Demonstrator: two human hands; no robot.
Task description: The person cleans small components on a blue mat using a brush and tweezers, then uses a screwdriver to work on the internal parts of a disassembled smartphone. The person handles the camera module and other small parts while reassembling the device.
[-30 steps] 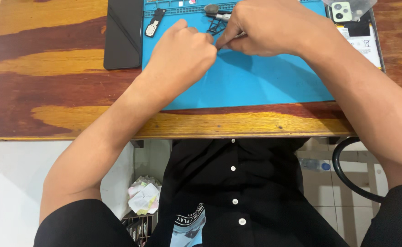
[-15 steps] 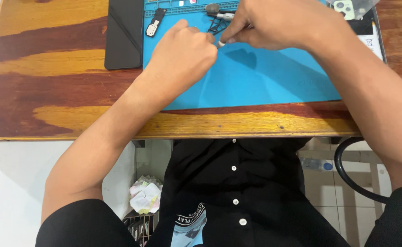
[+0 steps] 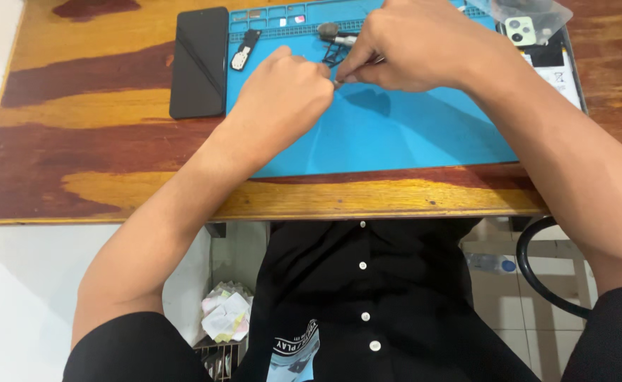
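1. The left hand (image 3: pixel 286 95) is curled shut; what it grips is hidden.
2. The right hand (image 3: pixel 417 46) pinches a slim tool, its tip (image 3: pixel 337 82) pointing left at the left fingers.
3. Both meet over the far blue repair mat (image 3: pixel 396 134); a black phone (image 3: pixel 199 62) lies left.

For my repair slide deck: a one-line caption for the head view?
Both hands, left hand and right hand, pinch a tiny part over a blue mat.
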